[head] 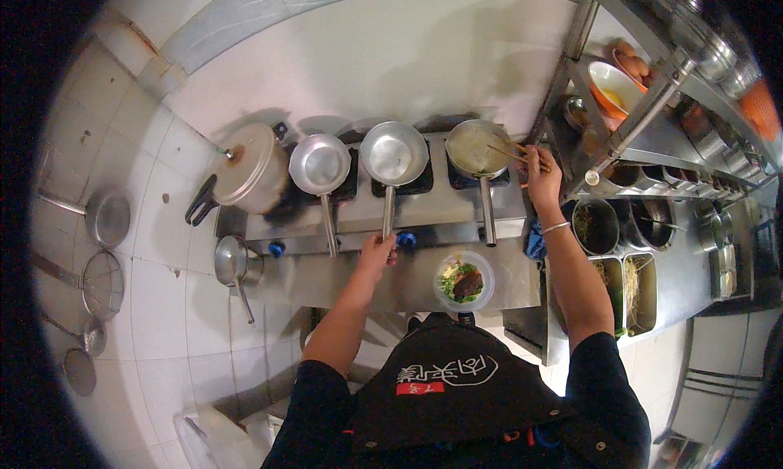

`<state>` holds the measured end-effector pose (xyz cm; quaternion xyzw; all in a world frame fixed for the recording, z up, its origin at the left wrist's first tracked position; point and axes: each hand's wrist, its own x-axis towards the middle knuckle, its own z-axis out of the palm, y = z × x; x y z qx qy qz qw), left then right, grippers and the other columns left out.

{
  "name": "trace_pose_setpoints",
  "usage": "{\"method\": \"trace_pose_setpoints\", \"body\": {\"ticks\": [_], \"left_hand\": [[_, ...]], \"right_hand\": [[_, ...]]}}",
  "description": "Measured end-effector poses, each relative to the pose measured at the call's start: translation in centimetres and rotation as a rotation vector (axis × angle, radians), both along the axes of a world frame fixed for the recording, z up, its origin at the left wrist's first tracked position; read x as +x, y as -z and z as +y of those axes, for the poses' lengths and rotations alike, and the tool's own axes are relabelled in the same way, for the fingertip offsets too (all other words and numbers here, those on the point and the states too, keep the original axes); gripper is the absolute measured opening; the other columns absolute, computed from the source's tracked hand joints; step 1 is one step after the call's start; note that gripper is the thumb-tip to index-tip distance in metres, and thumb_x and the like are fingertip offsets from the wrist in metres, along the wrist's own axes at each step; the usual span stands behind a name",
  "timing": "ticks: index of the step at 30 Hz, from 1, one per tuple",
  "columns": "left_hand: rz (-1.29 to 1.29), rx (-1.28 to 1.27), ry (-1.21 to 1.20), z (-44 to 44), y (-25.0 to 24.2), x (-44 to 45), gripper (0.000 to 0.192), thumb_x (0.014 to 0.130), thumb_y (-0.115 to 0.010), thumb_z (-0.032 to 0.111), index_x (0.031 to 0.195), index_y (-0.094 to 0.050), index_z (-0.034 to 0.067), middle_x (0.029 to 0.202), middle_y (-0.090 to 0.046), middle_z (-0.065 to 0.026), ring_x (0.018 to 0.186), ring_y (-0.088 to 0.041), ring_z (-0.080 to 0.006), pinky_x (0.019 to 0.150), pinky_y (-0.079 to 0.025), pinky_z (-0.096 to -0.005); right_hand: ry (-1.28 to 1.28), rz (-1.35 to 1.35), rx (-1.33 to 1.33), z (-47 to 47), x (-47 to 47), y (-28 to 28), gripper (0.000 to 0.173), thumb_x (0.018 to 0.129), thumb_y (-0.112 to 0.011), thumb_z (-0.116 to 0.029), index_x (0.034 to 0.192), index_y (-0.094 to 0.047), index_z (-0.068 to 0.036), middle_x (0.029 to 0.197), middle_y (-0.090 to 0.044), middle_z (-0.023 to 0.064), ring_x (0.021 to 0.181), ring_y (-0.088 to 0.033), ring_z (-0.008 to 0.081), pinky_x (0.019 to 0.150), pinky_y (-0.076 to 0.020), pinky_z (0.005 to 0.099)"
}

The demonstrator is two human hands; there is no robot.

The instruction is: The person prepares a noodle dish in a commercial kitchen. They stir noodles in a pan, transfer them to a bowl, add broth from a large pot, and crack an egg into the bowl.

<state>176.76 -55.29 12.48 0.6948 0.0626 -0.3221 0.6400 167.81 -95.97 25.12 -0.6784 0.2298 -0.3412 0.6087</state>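
My left hand [378,251] grips the handle end of the middle metal saucepan [394,154], which sits on a burner and looks to hold clear liquid. In my right hand [542,170] is a pair of wooden chopsticks [509,154], their tips in the right-hand saucepan [479,146]. That pan holds pale, cloudy contents that could be noodles in liquid; its handle points towards me. Close in front of me stands a round plastic bowl [437,288] with chopped greens, yellowish bits and a dark brown sauce or meat topping.
Left of the middle pan are another saucepan [320,163] and a large lidded pressure cooker [251,169]. A small pot [231,261] stands at the counter's left end. Metal shelving [642,126] rises on the right, above tubs of ingredients [639,291]. Pans and strainers [103,285] hang on the left wall.
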Motion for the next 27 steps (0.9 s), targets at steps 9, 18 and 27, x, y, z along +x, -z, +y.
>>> {"method": "trace_pose_setpoints", "body": {"ticks": [9, 18, 27], "left_hand": [[-0.996, 0.433, 0.059, -0.2, -4.0, -3.1, 0.027, 0.092, -0.064, 0.022, 0.102, -0.053, 0.0, 0.075, -0.059, -0.0242, 0.07, -0.059, -0.0459, 0.064, -0.046, -0.0495], [-0.859, 0.453, 0.111, -0.2, -12.8, -7.5, 0.025, 0.092, -0.065, 0.023, 0.105, -0.057, 0.003, 0.075, -0.062, -0.0215, 0.071, -0.061, -0.0442, 0.061, -0.047, -0.0484], [-0.96, 0.626, 0.042, -1.7, -11.3, -6.3, 0.023, 0.093, -0.062, 0.024, 0.103, -0.058, 0.003, 0.077, -0.063, -0.0232, 0.074, -0.062, -0.0458, 0.063, -0.047, -0.0518]], "right_hand": [[-0.314, -0.131, -0.24, 7.9, 3.0, -1.9, 0.017, 0.1, -0.06, -0.011, 0.108, -0.064, 0.003, 0.098, -0.067, 0.0086, 0.089, -0.068, 0.0162, 0.078, -0.0562, 0.0287], [-0.209, -0.129, -0.516, 8.4, 2.2, -3.5, 0.012, 0.094, -0.062, -0.002, 0.103, -0.067, 0.003, 0.096, -0.064, 0.0136, 0.084, -0.066, 0.0232, 0.075, -0.0528, 0.0307], [-0.083, -0.083, -0.312, 3.3, -1.9, 1.1, 0.016, 0.099, -0.061, -0.011, 0.106, -0.065, 0.003, 0.094, -0.066, 0.0043, 0.093, -0.065, 0.0144, 0.077, -0.0573, 0.0283]]}}
